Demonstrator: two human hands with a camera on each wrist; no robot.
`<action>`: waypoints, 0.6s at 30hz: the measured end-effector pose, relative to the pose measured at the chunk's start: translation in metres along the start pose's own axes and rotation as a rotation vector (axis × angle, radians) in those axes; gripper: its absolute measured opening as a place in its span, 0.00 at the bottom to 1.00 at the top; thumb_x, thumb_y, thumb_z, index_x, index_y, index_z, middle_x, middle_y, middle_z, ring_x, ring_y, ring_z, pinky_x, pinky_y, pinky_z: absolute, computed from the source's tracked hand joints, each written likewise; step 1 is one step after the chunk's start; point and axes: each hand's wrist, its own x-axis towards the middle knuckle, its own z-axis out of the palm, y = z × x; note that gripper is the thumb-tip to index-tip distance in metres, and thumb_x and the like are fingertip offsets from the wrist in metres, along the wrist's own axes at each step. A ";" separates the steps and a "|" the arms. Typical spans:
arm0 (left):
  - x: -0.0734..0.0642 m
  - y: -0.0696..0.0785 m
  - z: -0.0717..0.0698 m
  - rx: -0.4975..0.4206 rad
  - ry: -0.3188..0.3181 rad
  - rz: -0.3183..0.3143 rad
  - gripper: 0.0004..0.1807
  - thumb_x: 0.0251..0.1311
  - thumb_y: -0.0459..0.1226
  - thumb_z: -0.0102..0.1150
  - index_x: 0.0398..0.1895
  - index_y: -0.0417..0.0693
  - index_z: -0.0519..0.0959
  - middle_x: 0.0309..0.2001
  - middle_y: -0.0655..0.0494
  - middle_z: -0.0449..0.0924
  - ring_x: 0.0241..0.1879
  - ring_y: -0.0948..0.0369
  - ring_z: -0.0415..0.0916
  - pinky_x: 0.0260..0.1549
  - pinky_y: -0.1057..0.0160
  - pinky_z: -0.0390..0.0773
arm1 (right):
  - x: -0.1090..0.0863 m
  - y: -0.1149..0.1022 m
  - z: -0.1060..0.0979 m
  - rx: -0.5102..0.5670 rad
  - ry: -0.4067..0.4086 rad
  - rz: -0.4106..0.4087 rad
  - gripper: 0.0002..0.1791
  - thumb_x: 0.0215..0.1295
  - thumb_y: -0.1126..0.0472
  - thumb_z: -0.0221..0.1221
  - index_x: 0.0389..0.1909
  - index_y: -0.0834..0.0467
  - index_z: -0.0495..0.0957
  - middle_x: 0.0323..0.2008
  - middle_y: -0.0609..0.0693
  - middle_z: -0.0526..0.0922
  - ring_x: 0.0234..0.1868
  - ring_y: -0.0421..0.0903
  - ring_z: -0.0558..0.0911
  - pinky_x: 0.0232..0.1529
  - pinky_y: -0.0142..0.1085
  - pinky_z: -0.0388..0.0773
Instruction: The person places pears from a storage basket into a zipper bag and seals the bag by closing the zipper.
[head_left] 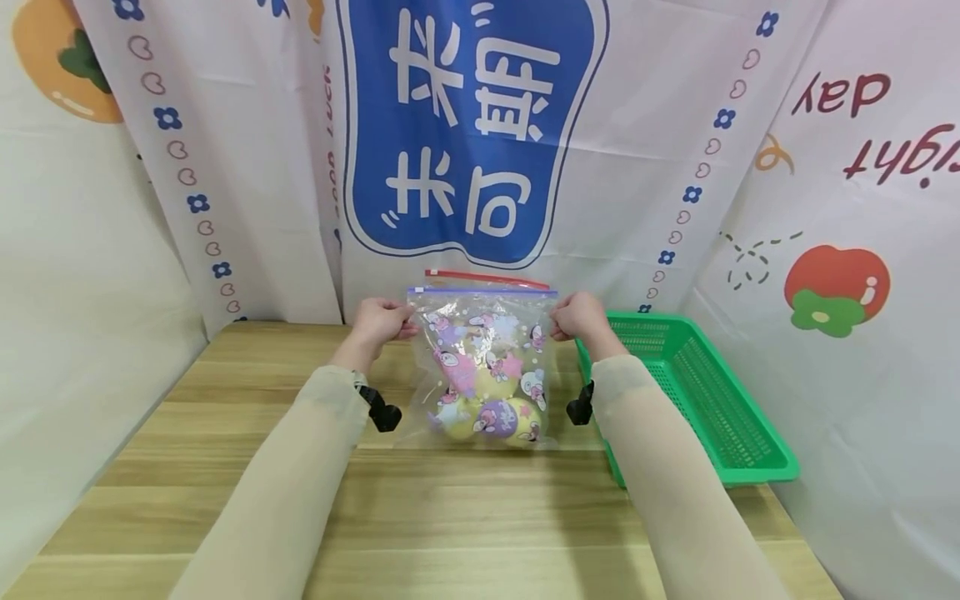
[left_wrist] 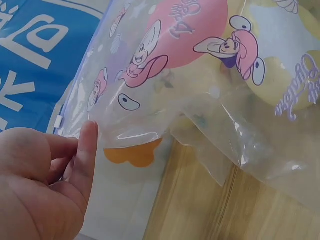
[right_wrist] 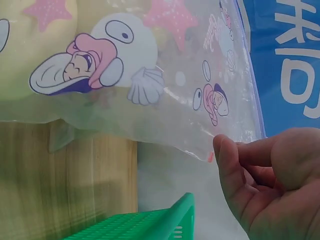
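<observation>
A clear zipper bag [head_left: 480, 333] printed with pink and purple cartoon shells and stars stands upright on the table, its purple slider strip at the top. Several round yellow things [head_left: 495, 383] show through the plastic low in the bag; their kind is blurred by the print. My left hand [head_left: 382, 320] pinches the bag's upper left corner, close to the white slider [left_wrist: 58, 122] in the left wrist view. At the upper right edge, my right hand [head_left: 579, 317] pinches the plastic between thumb and fingers. Behind the bag, a red slider strip [head_left: 487, 277] sticks up.
A green plastic basket [head_left: 738, 400] with mesh walls sits at the right of the wooden table [head_left: 465, 517], beside my right forearm. Printed white cloth [head_left: 262, 167] hangs behind the table and along both sides.
</observation>
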 end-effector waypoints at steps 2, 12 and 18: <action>0.000 0.000 0.001 -0.007 -0.002 -0.004 0.24 0.83 0.31 0.53 0.73 0.23 0.70 0.40 0.46 0.83 0.28 0.67 0.87 0.46 0.67 0.92 | 0.002 0.002 0.001 -0.012 0.009 0.003 0.13 0.83 0.65 0.58 0.57 0.69 0.83 0.36 0.55 0.86 0.27 0.42 0.86 0.45 0.39 0.92; -0.006 -0.002 -0.004 0.022 -0.026 -0.017 0.29 0.86 0.35 0.47 0.81 0.26 0.62 0.62 0.30 0.80 0.41 0.60 0.91 0.58 0.62 0.89 | -0.003 0.010 -0.004 -0.070 -0.004 0.002 0.18 0.81 0.63 0.55 0.62 0.67 0.84 0.37 0.55 0.89 0.31 0.43 0.87 0.41 0.35 0.90; -0.019 0.003 -0.010 0.090 -0.013 0.043 0.28 0.85 0.36 0.46 0.81 0.30 0.64 0.71 0.29 0.75 0.54 0.50 0.89 0.53 0.64 0.91 | -0.023 0.017 -0.016 -0.105 -0.029 -0.086 0.23 0.84 0.55 0.54 0.69 0.64 0.78 0.57 0.62 0.86 0.46 0.52 0.87 0.56 0.49 0.91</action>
